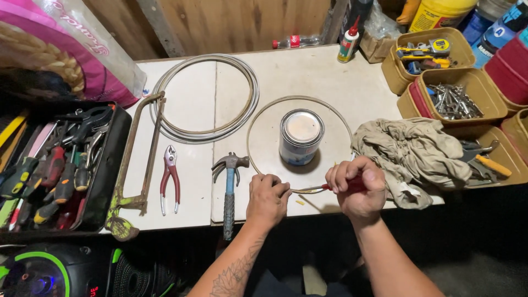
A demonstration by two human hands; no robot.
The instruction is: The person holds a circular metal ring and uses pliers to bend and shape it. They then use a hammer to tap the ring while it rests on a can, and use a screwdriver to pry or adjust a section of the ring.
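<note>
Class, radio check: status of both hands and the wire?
Left hand pinching thin pale wire loop. Right hand gripping red-handled tool at wire. Round metal tin inside loop.

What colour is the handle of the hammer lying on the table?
Blue, with a dark lower part; the hammer shows best in the head view, left of the left hand.

Both forearms are bare, with no sleeves, gloves, rings or watch showing. The left hand (268,199) leads back to a forearm bearing a dark line tattoo of leafy, branching shapes. The right hand (357,190) and its forearm are unmarked.
</note>
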